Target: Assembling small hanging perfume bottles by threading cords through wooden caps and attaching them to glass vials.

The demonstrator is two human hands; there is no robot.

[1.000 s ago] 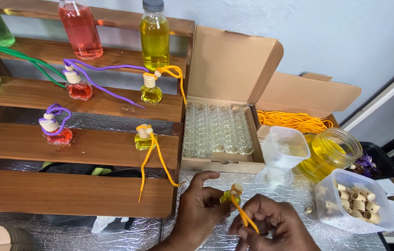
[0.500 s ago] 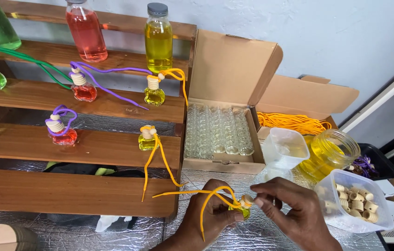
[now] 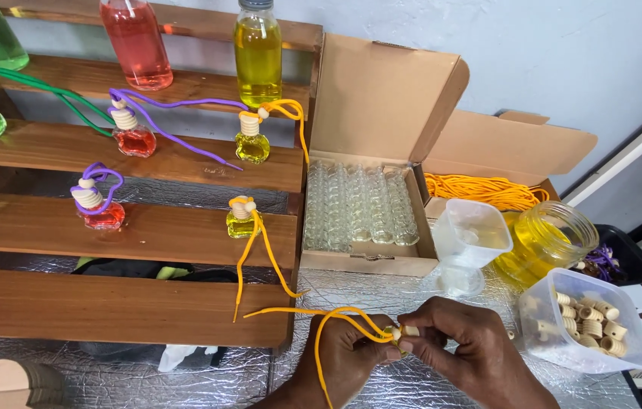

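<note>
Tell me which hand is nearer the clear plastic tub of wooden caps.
Right. The right hand is just left of the clear plastic tub of wooden caps; the left hand sits farther left, beyond it.

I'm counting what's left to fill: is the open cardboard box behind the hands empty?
No, the cardboard box holds rows of small clear glass bottles packed side by side.

Bright, even daylight; soft shadows under the wooden shelves [image 3: 131, 307]; glints on the foil surface [image 3: 222, 379]; slight wide-angle bowing at edges; focus sharp.
</note>
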